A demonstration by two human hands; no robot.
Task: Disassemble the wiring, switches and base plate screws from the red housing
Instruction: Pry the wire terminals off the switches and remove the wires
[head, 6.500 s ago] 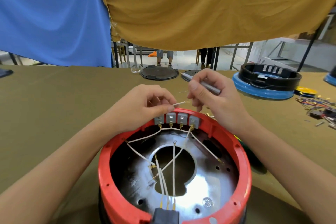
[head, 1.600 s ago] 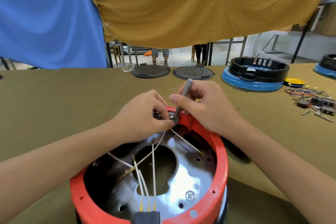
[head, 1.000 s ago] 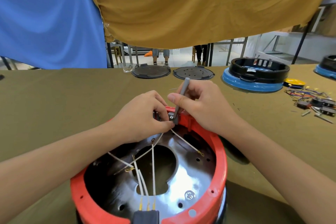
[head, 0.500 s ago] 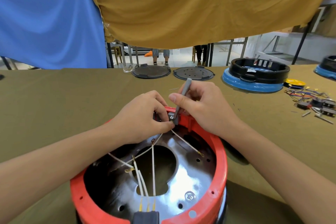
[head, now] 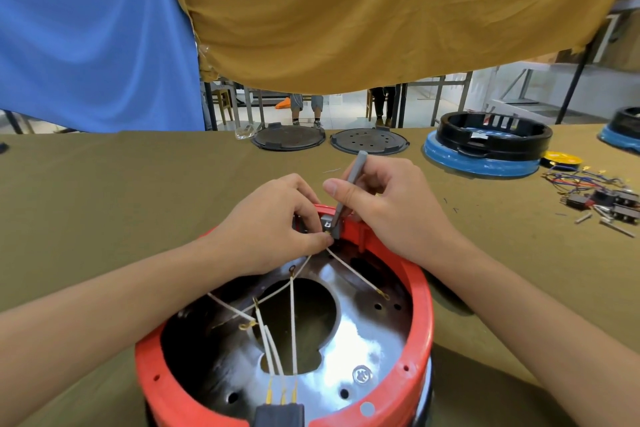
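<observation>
Two hands are working at the far rim of the red housing [head: 420, 333], which is sitting on the olive tabletop [head: 138, 191] directly below the camera, its open side facing up. The right hand [head: 388, 208] is gripping a slim grey tool [head: 349, 189] between thumb and curled fingers, its tip bearing down on a grey switch [head: 330, 224] seated inside the rim. The left hand [head: 273, 225] is pinching a white wire [head: 341, 262] just beside that switch, at its terminal; how many other switches are sitting under this hand cannot be told. Several white wires are running across the shiny base plate [head: 367, 333] to a dark connector [head: 278, 414] at the near rim, and one base plate screw [head: 362, 374] is showing at lower right, not yet removed. Judged from this, the wiring step is in hand: a terminal is being freed from a switch. Next, the move is likely calling for steady tool pressure while the left hand is drawing the lead straight out, avoiding a sideways tug on the thin wire. Loose wires and small parts [head: 602, 199] are lying at far right, beside a black and blue housing [head: 485, 146].
</observation>
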